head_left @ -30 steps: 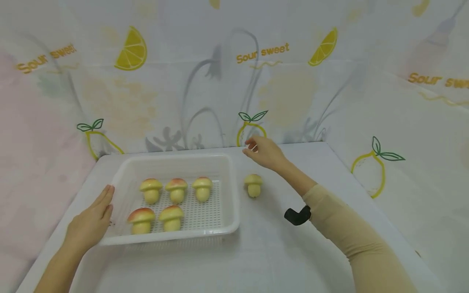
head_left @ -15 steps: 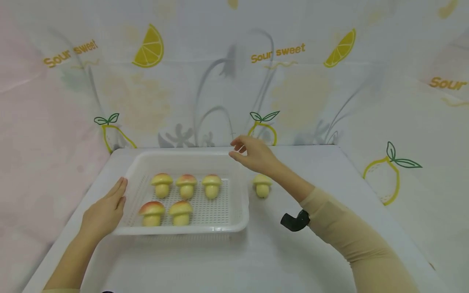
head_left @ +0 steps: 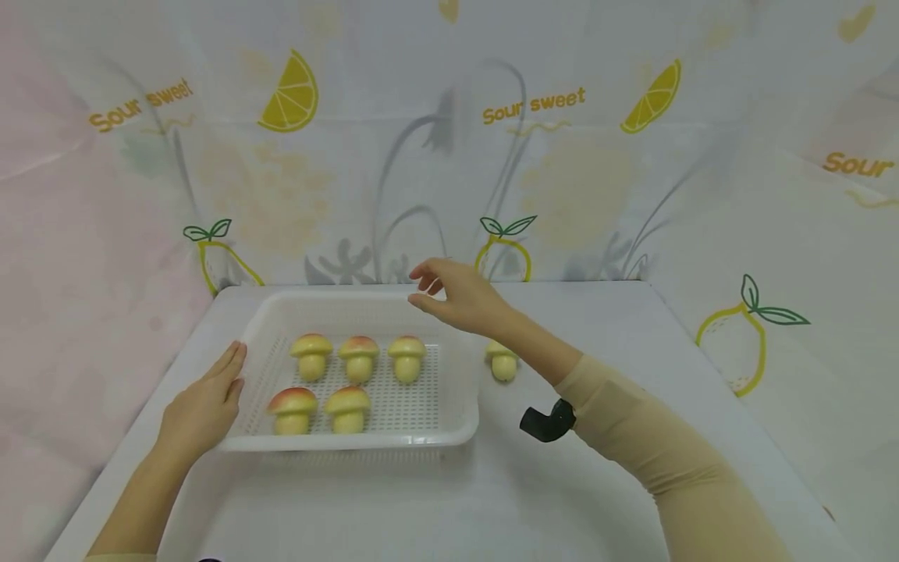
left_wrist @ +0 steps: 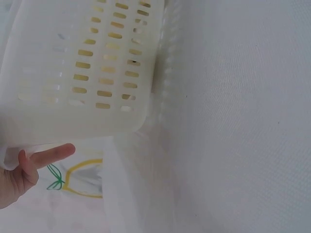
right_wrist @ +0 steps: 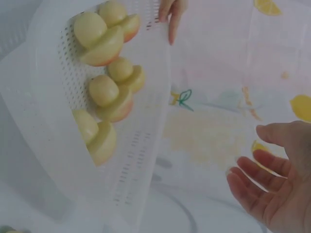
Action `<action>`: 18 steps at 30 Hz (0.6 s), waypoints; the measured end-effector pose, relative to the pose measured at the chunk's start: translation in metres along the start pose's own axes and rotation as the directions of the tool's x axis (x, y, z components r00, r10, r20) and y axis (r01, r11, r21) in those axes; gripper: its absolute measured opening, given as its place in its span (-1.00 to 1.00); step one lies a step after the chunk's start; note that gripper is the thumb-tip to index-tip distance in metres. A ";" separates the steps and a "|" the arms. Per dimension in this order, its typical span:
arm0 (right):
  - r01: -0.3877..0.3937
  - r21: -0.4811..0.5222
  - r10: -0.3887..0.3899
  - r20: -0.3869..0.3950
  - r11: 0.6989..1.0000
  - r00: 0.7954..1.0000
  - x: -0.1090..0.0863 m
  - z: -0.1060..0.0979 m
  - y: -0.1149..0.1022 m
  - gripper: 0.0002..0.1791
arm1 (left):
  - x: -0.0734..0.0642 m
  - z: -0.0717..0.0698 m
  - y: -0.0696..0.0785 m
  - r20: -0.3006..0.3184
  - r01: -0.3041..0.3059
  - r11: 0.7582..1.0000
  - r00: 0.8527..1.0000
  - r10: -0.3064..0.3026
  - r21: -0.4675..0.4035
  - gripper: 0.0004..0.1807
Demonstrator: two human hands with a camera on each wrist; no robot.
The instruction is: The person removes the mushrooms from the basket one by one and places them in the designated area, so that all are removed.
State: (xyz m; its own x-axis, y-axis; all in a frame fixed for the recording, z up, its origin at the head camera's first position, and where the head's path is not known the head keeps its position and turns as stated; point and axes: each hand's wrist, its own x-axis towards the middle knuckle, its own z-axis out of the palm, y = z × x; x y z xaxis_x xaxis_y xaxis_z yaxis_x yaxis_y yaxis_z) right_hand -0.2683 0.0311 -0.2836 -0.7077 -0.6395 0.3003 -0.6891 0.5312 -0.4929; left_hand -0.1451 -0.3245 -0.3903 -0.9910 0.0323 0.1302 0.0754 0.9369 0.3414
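Observation:
A white perforated plastic basket (head_left: 337, 442) stands on the table and holds several toy mushrooms (head_left: 347, 410) with yellow stems and red-tinged caps. My left hand (head_left: 200, 410) lies along the basket's left side, fingers straight against it; the left wrist view shows the fingers (left_wrist: 53, 154) at the basket wall. Over the basket's back right corner hovers my right hand (head_left: 460, 297), fingers loosely bent with nothing between them, as the right wrist view of the hand (right_wrist: 272, 179) confirms. One more mushroom (head_left: 502, 365) sits on the table right of the basket, partly hidden by my right forearm.
The white table (head_left: 562, 499) ends at a back edge against a fabric backdrop (head_left: 393, 156) printed with lemons and words. A black curved piece (head_left: 548, 421) is attached at my right sleeve.
My right hand has moved left, from above the table beside the basket to over its back right corner. The head view has shifted slightly. My left hand stays at the basket.

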 end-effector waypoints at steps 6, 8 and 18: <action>0.114 -0.011 -0.112 0.123 0.993 0.986 0.016 0.015 -0.010 -0.65 | 0.000 -0.002 -0.001 -0.007 0.006 1.000 1.000 -0.006 -0.005 -0.43; 0.156 -0.012 -0.151 0.172 0.988 0.973 0.023 0.021 -0.014 -0.65 | 0.001 -0.001 -0.002 -0.009 0.010 1.000 1.000 -0.010 -0.008 -0.43; 0.221 0.070 -0.226 0.488 0.973 0.843 0.055 0.052 -0.027 -0.57 | 0.000 -0.001 -0.001 -0.019 0.015 1.000 1.000 -0.015 -0.009 -0.43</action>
State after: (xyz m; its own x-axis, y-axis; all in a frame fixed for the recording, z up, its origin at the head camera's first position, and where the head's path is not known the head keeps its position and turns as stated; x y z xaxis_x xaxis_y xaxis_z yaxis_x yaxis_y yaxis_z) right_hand -0.2800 -0.0473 -0.2961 -0.3648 -0.9305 -0.0337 -0.8158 0.3368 -0.4700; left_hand -0.1452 -0.3260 -0.3896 -0.9897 0.0113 0.1425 0.0613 0.9340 0.3519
